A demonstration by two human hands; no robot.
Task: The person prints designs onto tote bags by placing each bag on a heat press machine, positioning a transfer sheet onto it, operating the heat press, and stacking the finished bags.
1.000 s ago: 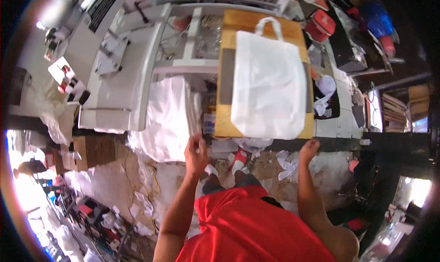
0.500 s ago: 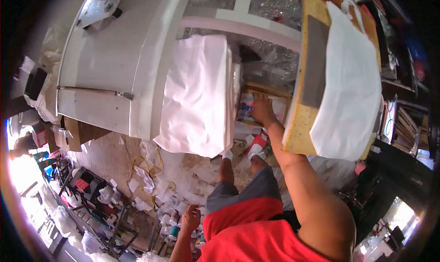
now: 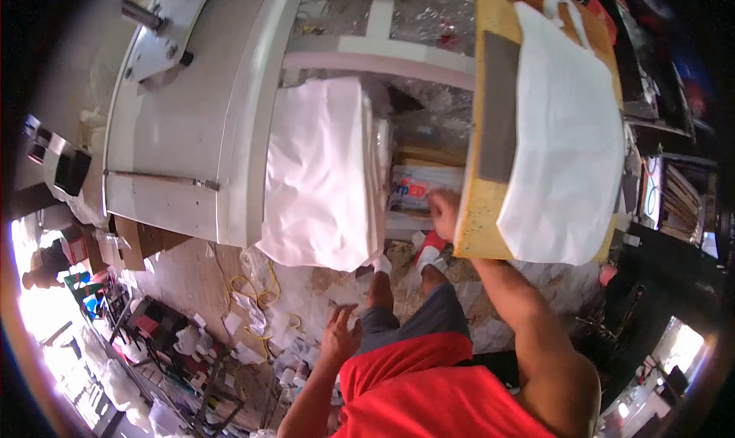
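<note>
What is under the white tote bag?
The yellow board shows around the white tote bag, with a dark grey panel along its left edge. Whatever lies directly beneath is covered; I can't see how far the panel continues.

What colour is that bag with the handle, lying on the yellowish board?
The bag is white; it shows best in the head view.

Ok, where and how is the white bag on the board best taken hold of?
Probably by the handle, pinched from above, reaching in over the left edge of the board. It loops out past the far end of the bag, whose body looks flat and offers little to pinch.
</note>
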